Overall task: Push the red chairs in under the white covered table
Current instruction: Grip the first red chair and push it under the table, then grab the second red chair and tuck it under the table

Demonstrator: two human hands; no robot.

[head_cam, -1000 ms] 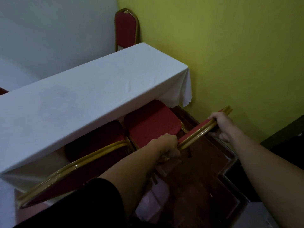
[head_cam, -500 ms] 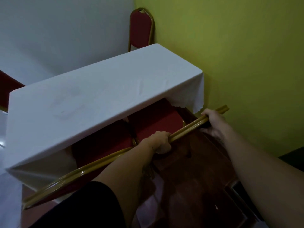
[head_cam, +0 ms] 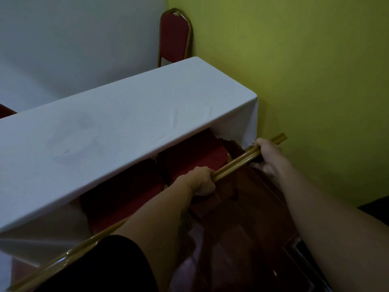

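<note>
The person is gripping the gold top rail (head_cam: 233, 165) of the right red chair (head_cam: 189, 159), left hand (head_cam: 201, 181) and right hand (head_cam: 268, 154) fingers clamped on it, its seat partly beneath the white covered surface (head_cam: 117, 131), likely needing a further straight push

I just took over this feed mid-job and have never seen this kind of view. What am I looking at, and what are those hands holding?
There is one picture, from a camera on the person's head, looking forward and down. No machine: two bare hands. The left hand and right hand each have a closed grip on the gold top rail of a red chair, whose seat sits partly under the white covered table. Nothing shows on the cloth. A second chair stands to its left, and another red chair is in the far corner by the green wall.
</note>
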